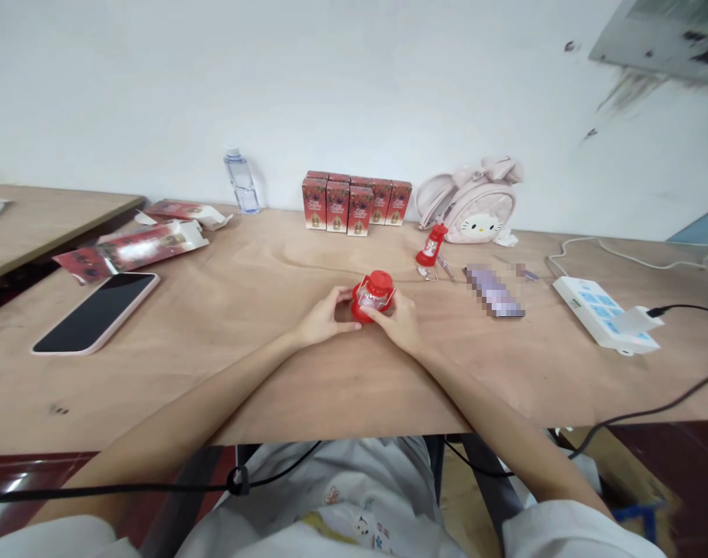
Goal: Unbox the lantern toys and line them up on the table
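Note:
A small red lantern [379,284] with a clear middle and a thin wire handle is held between my two hands over the middle of the wooden table [307,387]. My right hand [401,319] is closed on its right side, thumb across the front near the base. On the left side, my left hand [329,316] curves its fingers and thumb around the lantern's lower edge. Farther back to the right stands a second red lantern [431,246], tilted in view, with small metal bits [427,273] at its foot.
Several red boxes [359,211] stand against the wall beside a pink bag [479,209]. A clear bottle [241,182] is at back left. Opened red packaging [139,249] and a phone [98,314] lie left. To the right are a blurred purple item [493,291] and a power strip [598,310] with cables.

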Available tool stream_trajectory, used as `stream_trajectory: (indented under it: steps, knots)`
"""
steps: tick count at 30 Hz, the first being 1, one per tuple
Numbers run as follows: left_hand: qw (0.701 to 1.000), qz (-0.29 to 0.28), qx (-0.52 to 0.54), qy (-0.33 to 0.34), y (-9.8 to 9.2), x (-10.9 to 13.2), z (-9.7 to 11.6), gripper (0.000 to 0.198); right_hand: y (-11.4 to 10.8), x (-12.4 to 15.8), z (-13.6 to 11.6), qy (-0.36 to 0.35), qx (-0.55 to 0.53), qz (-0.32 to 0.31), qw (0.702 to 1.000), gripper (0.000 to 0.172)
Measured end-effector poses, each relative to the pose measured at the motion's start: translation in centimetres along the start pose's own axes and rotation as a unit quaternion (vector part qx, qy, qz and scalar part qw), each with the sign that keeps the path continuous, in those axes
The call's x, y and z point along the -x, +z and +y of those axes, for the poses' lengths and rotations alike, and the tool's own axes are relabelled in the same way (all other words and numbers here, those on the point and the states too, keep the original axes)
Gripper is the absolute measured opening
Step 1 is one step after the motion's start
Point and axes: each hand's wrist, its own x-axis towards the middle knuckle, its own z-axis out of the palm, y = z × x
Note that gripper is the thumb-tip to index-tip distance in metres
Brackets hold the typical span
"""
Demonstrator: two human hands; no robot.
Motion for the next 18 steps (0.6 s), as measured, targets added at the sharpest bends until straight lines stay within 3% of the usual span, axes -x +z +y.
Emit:
stream_trajectory:
  steps: [3, 7, 13, 15, 18]
  knots:
    - [0.989, 0.017, -0.144, -0.004, -1.0, -0.1, -0.3, 0.056, -0.3, -0.6, 0.9, 0.018, -0.008, 0.047, 0.999, 0.049]
    - [0.968, -0.018, -0.250, 0.011, -1.5, 0.1, -0.2, 0.044, -0.6, -1.2, 1.8, 0.038, -0.032, 0.000, 0.999, 0.049]
    - [0.956, -0.045, -0.290, 0.022, -1.1, 0.3, -0.2, 0.051, -0.3, -1.0, 2.2, 0.014, -0.089, -0.060, 0.994, 0.060]
    - [0.958, -0.044, -0.281, 0.021, -1.0, 0.3, -0.3, 0.052, -0.2, -0.8, 2.3, -0.010, -0.098, -0.042, 0.994, 0.066]
    - [0.960, -0.048, -0.274, 0.018, -0.9, 0.5, -0.5, 0.055, -0.2, -0.6, 2.4, -0.034, -0.092, 0.032, 0.995, 0.062]
